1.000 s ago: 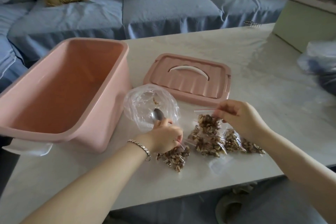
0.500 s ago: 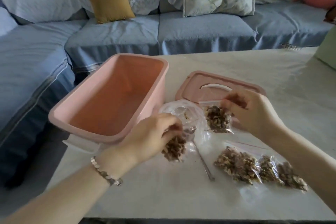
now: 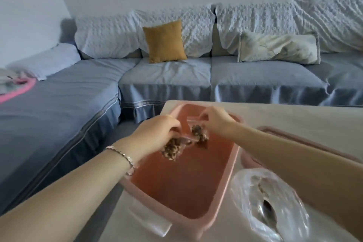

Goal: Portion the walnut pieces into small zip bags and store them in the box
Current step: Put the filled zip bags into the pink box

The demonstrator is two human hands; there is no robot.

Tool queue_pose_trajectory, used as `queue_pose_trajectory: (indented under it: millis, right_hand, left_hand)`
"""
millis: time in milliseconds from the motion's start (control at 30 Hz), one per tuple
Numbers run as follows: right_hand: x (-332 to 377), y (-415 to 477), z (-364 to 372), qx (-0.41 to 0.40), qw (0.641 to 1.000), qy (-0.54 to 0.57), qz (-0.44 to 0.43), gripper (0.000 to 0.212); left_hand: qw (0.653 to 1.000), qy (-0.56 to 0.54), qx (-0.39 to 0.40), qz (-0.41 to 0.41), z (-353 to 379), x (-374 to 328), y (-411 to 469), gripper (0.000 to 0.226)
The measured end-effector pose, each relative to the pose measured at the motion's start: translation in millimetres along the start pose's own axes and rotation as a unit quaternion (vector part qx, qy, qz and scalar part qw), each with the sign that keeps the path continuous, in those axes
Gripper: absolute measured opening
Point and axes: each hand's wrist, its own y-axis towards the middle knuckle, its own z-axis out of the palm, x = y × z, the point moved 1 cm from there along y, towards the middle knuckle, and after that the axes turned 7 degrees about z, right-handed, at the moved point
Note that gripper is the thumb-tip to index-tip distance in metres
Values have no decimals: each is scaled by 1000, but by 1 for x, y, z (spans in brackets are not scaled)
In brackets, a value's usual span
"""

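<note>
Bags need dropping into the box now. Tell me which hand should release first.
Probably the right hand: its clear walnut-filled zip bag hangs over the middle of the pink plastic box. The left hand holds its walnut zip bag nearer the box's left rim.

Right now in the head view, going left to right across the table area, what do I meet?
Left hand gripping a walnut zip bag → second walnut bag pinched by the right hand, both over the open pink box → clear plastic bag → pink lid.
</note>
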Motion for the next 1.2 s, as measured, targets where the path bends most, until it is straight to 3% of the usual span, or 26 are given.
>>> queue_pose_trajectory:
  millis: [133, 267, 367, 467, 600, 700, 833, 1000, 1100, 1200]
  right_hand:
    - [-8, 44, 50, 110, 983, -139, 48, 24]
    - [-6, 65, 66, 118, 975, -168, 81, 30]
    - [-12, 73, 73, 94, 982, -129, 103, 27]
    - [-3, 69, 66, 87, 994, -44, 51, 31]
    - [22, 36, 49, 217, 973, 72, -29, 41]
    - [24, 26, 41, 193, 979, 53, -47, 19]
    - [21, 30, 37, 200, 978, 54, -20, 11]
    - [19, 42, 49, 138, 990, 5, 28, 35]
    - [10, 54, 55, 150, 984, -26, 90, 45]
    - [-1, 69, 67, 189, 973, -55, 124, 40]
  left_hand:
    - [999, 26, 29, -12, 17, 30, 12, 14]
    - [998, -25, 60, -17, 26, 48, 20, 13]
    - [996, -46, 64, -28, 32, 60, 22, 12]
    - [996, -47, 62, -36, 35, 69, 25, 11]
    - [998, -31, 50, -29, 35, 63, 32, 18]
    - [999, -19, 33, -28, 37, 54, 37, 10]
    - [998, -48, -4, -46, 37, 48, 43, 18]
    - [997, -56, -41, -28, 38, 48, 45, 11]
    - [995, -19, -77, -52, 35, 64, 37, 33]
    - [992, -49, -18, -117, 38, 78, 25, 44]
